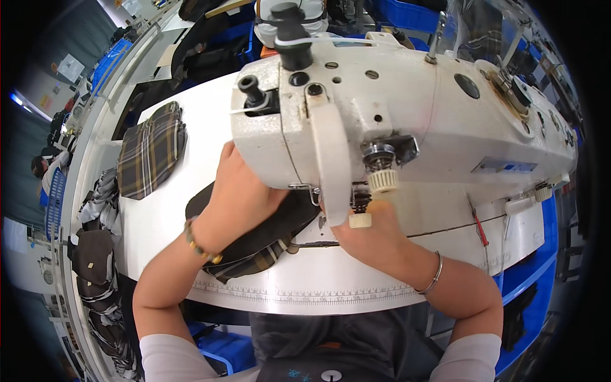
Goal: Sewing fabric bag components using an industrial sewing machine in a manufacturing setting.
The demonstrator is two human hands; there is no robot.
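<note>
A white sewing machine stands over the work in front of me. Under its head lies a dark fabric piece with a rounded edge, and brown plaid fabric shows beneath its near side. My left hand rests over the dark piece, its back turned up; the machine head covers most of its fingers. Just right of the needle area, my right hand is bent in close to the piece's right edge. The machine's white lever and tension knobs hide its fingertips. Needle and presser foot are mostly hidden.
A plaid fabric piece lies on the white table at left. Red-handled tweezers lie at right. Stacked dark and plaid pieces hang along the left side. A blue bin sits below the ruled front edge.
</note>
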